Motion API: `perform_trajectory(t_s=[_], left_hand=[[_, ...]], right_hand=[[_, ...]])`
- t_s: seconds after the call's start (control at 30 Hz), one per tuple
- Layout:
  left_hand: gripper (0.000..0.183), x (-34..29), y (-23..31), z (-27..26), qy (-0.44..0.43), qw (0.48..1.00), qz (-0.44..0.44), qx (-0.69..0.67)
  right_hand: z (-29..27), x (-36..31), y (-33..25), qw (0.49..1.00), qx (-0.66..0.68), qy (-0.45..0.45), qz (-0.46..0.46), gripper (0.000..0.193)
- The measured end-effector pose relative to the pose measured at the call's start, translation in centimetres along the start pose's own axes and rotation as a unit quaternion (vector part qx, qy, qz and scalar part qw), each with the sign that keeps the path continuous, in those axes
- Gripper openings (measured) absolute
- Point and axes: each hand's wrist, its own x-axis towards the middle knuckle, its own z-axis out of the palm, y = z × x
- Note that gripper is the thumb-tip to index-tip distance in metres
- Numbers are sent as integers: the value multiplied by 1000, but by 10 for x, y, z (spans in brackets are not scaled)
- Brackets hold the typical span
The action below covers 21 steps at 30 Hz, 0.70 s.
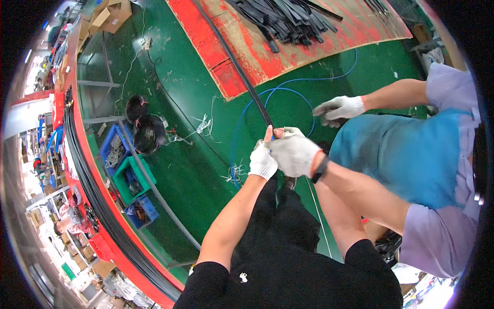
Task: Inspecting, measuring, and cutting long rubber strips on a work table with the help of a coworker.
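A long black strip (234, 61) runs from the table down to my hands. My left hand (263, 158), in a white glove with bare fingertips, is closed on its near end. Beside it, my right hand (291, 132) pinches the same end; most of it is hidden behind a co-worker's gloved hand (294, 155). That hand, with a dark band at the wrist, reaches across my right forearm and overlaps my hands. The co-worker's other gloved hand (339, 109) is away from the strip. A small blue bit shows between my fingers, too small to name.
Many black strips (288, 23) lie on the worn red table (226, 77). A blue hose (296, 82) loops on the green floor. Left, blue and green crates (135, 177) stand by a red bench (149, 275) with long black strips. The co-worker in a blue apron (401, 154) is close at right.
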Motion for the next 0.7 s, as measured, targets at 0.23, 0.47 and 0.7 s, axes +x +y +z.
perform_trajectory(t_s=[0.23,0.47,0.7], left_hand=[[55,-14,53,-44,-22,997,-66,16],[33,37,47,-53,14,961,-104,-254],[55,63,71,-42,-72,892,-161,-415]], right_hand=[[-31,1,-8,927,-234,277,-95,22],[-29,6,-9,899,-304,274,-156,24],[-55,9,-4,871,-340,302,-188,29]])
